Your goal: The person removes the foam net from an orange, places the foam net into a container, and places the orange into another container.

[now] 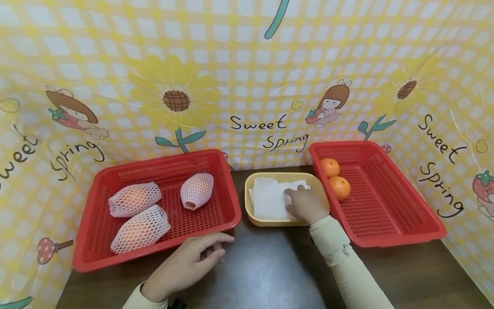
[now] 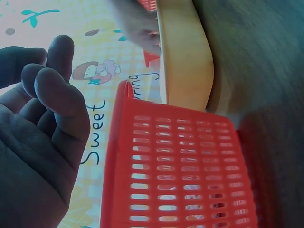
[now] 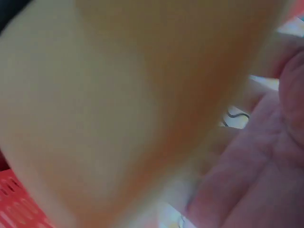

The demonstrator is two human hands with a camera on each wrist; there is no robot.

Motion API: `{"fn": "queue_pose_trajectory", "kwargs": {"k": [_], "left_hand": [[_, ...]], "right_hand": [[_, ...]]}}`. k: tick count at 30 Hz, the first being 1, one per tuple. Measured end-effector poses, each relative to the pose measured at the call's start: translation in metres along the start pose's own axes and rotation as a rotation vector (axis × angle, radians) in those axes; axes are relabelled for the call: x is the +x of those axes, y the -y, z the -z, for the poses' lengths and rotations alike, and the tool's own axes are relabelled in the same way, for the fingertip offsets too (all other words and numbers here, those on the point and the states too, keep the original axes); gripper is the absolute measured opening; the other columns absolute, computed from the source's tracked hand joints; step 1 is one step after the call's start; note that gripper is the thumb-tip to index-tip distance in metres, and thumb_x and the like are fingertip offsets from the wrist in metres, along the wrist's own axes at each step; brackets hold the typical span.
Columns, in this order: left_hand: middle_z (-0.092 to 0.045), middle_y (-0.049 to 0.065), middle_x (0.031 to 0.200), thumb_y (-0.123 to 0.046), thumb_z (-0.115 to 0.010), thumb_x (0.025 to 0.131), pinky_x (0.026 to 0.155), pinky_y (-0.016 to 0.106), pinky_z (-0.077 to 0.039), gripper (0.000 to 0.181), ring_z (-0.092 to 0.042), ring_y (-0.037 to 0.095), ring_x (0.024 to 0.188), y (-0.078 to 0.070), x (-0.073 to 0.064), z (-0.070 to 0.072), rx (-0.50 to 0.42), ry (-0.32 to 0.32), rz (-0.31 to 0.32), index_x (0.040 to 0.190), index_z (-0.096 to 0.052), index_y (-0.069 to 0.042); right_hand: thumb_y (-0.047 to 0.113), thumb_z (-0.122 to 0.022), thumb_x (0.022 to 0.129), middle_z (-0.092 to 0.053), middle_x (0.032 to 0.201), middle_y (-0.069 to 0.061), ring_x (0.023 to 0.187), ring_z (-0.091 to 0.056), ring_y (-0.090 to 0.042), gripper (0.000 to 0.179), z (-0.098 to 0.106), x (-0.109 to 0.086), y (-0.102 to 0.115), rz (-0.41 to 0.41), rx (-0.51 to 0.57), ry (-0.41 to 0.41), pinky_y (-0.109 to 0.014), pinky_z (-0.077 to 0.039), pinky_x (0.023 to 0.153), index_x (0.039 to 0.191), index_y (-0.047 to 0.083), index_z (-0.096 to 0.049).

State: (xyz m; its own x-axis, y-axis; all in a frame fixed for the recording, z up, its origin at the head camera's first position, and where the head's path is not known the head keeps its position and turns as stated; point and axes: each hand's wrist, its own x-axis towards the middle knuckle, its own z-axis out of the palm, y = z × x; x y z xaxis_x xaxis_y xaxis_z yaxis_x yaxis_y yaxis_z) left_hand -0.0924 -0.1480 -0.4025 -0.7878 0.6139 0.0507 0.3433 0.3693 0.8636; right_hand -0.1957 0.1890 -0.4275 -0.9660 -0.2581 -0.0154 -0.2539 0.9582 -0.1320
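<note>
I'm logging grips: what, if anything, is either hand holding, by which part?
The left hand holds nothing. The right hand is at the white nets in the yellow tray; whether it pinches one, and where, can't be told.

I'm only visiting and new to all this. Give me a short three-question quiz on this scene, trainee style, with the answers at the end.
1. How many net-wrapped fruits lie in the left red basket?
2. True or false: the right hand is over the yellow container that holds white netting.
3. Where are the two unwrapped orange fruits?
A) in the left red basket
B) in the right red basket
C) in the yellow container

Key: 1. Three. 2. True. 3. B.
</note>
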Motion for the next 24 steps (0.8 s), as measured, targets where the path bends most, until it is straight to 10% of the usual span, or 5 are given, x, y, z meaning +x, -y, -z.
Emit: {"fn": "queue_pose_trajectory", "kwargs": {"k": [7,12,18,24], "left_hand": [[-0.065,-0.015,0.109,-0.023,-0.062,0.103,0.081,0.034,-0.053,0.025,-0.062,0.006,0.095,-0.011,0.008,0.008,0.165,-0.091,-0.048,0.127,-0.065,-0.029],[-0.063,-0.005,0.118,-0.017,-0.069,0.096,0.09,0.044,-0.052,0.028,-0.061,0.016,0.107,-0.018,0.034,0.033,0.493,-0.161,-0.056,0.124,-0.068,-0.019],[-0.056,0.029,0.129,-0.023,-0.066,0.095,0.095,0.061,-0.045,0.049,-0.055,0.047,0.117,-0.008,0.073,0.072,0.831,0.006,0.247,0.135,-0.057,0.005],[-0.042,0.037,0.144,-0.026,-0.063,0.097,0.104,0.061,-0.038,0.074,-0.042,0.053,0.132,0.0,0.105,0.085,0.754,0.243,0.52,0.152,-0.028,0.011]], "right_hand": [[0.021,-0.076,0.088,-0.06,0.108,-0.025,0.092,-0.059,-0.04,0.049,-0.006,0.003,-0.007,-0.025,0.026,0.07,-0.052,-0.053,0.075,0.134,0.009,-0.062],[0.022,-0.073,0.09,-0.056,0.114,-0.028,0.096,-0.057,-0.043,0.051,-0.007,0.004,-0.007,-0.069,0.045,0.11,-0.056,-0.05,0.082,0.138,0.012,-0.059],[0.025,-0.074,0.092,-0.052,0.12,-0.03,0.102,-0.055,-0.047,0.053,-0.009,0.004,-0.007,-0.112,0.071,0.148,-0.058,-0.046,0.091,0.141,0.015,-0.057],[0.021,-0.075,0.092,-0.057,0.112,-0.028,0.093,-0.058,-0.044,0.048,-0.014,-0.007,-0.012,-0.04,0.103,0.012,-0.054,-0.049,0.083,0.137,0.012,-0.062]]}}
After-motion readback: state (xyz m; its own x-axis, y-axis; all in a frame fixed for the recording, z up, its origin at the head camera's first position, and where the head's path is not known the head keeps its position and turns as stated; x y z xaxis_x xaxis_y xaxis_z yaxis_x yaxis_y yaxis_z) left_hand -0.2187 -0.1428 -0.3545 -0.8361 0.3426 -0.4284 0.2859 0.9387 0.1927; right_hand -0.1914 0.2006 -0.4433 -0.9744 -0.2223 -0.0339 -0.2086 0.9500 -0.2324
